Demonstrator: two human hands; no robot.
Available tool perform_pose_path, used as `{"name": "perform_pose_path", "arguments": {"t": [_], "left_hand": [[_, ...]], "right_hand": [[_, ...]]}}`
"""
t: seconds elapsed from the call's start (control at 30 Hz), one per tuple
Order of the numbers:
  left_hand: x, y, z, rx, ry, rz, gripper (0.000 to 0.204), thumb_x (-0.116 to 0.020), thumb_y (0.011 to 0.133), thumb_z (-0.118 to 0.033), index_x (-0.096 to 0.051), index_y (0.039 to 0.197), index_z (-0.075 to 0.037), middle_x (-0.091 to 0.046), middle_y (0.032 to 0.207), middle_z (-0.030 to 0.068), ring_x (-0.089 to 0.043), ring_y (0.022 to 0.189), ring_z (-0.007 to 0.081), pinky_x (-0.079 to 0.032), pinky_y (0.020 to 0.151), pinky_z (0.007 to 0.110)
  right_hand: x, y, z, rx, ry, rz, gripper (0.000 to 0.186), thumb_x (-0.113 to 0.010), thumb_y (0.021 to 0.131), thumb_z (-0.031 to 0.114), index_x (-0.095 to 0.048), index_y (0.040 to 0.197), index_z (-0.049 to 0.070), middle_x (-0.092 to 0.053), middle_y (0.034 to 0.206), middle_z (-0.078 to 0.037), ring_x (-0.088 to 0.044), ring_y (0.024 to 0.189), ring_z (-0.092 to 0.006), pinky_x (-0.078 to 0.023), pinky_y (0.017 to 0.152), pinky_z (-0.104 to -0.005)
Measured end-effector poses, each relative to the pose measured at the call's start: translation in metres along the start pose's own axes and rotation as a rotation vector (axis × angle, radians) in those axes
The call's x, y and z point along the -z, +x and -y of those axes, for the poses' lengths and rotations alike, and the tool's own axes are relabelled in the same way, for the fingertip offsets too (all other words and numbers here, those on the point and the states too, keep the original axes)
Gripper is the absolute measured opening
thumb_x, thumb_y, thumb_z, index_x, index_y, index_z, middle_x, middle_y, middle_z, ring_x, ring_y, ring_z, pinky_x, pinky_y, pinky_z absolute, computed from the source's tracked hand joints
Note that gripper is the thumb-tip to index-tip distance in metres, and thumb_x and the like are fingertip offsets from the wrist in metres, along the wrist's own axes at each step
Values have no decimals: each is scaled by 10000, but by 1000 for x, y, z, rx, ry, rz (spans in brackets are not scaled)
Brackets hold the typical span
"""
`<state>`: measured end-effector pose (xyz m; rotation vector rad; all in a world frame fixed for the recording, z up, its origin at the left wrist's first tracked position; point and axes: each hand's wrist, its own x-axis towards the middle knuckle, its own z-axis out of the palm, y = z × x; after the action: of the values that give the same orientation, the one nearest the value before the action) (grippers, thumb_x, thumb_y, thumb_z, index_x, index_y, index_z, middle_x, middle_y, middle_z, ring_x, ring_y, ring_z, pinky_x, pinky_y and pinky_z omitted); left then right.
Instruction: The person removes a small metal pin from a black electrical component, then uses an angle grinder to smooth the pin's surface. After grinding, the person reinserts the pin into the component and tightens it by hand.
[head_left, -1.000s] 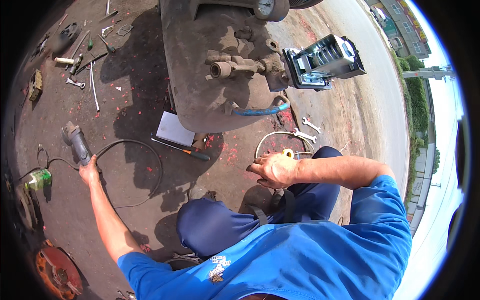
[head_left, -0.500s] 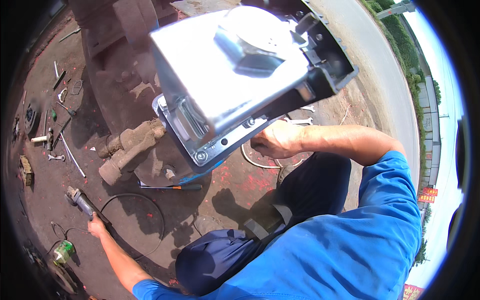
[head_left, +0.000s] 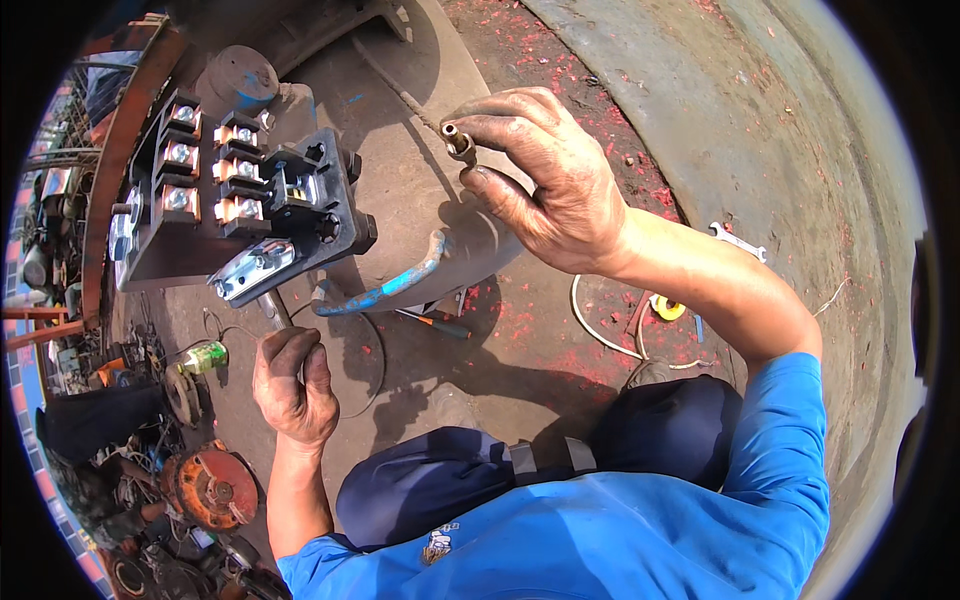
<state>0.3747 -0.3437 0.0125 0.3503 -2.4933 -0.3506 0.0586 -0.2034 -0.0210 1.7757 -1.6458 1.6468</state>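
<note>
A switch block (head_left: 215, 170) with copper terminals and screws stands before me, on a black plate (head_left: 330, 225) with a shiny metal bracket. My right hand (head_left: 560, 180), to its right, pinches a small brass-coloured fitting (head_left: 459, 145) between thumb and fingers. What looks like a thin tube (head_left: 390, 80) runs up to this fitting; whether they join I cannot tell. Below the bracket my left hand (head_left: 297, 385) is closed on a narrow metal tool (head_left: 273, 310), perhaps a wrench. The tool's upper end meets the bracket's underside or passes behind it.
A grey tank with a blue handle (head_left: 390, 288) is behind the switch block. An orange-handled screwdriver (head_left: 445, 326), a wrench (head_left: 738, 241), yellow tape (head_left: 668, 307) and a pale hose (head_left: 600, 338) lie on the ground. A green bottle (head_left: 205, 357) and a rusty wheel (head_left: 215, 488) are at left.
The view has swung round. My left hand has left the angle grinder and now grips a narrow tool under the bracket. My right hand has come out from below the bracket with the fitting.
</note>
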Motion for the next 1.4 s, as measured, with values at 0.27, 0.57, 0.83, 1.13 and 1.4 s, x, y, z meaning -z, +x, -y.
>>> {"name": "perform_pose_path", "arguments": {"t": [0.27, 0.57, 0.83, 1.13, 1.4], "left_hand": [[-29, 55, -72, 3, -92, 147, 256, -548, 1038, -60, -669, 1227, 64, -667, 1188, 210, -645, 1094, 298, -514, 961, 387], [-57, 55, -64, -21, -68, 82, 224, -557, 1033, -53, -676, 1180, 68, -679, 1154, 197, -647, 1065, 272, -531, 950, 386], [-65, 49, -52, -154, 11, 70, 228, -575, 1023, -43, -635, 1216, 62, -661, 1139, 208, -653, 1029, 268, -583, 842, 356], [-62, 41, -49, -72, 8, -7, 200, -629, 986, -42, -660, 1155, 61, -708, 1071, 218, -675, 959, 300, -560, 837, 371], [-59, 33, -38, -71, 211, 175, 367, -596, 1012, -188, -553, 1311, 20, -649, 1160, 235, -634, 968, 383, -497, 859, 462]], "right_hand": [[-30, -12, 1, -26, 44, 29, 223, -785, 836, 147, -694, 1028, 79, -684, 944, -74, -623, 1025, -343, -507, 870, -458], [-45, -16, -2, -10, 96, -17, 198, -780, 835, 196, -708, 993, 102, -656, 894, -61, -619, 955, -326, -515, 802, -445], [-64, -14, 1, -41, 212, -93, 165, -775, 827, 194, -699, 937, 97, -604, 819, -79, -585, 823, -329, -489, 738, -442], [-75, -11, 0, 9, 294, -171, 141, -728, 801, 162, -674, 906, 86, -577, 783, -85, -566, 768, -341, -459, 671, -443], [-65, -4, 4, -73, 311, 119, 182, -712, 828, 245, -783, 941, 121, -733, 1008, -62, -646, 1105, -276, -542, 935, -443]]}}
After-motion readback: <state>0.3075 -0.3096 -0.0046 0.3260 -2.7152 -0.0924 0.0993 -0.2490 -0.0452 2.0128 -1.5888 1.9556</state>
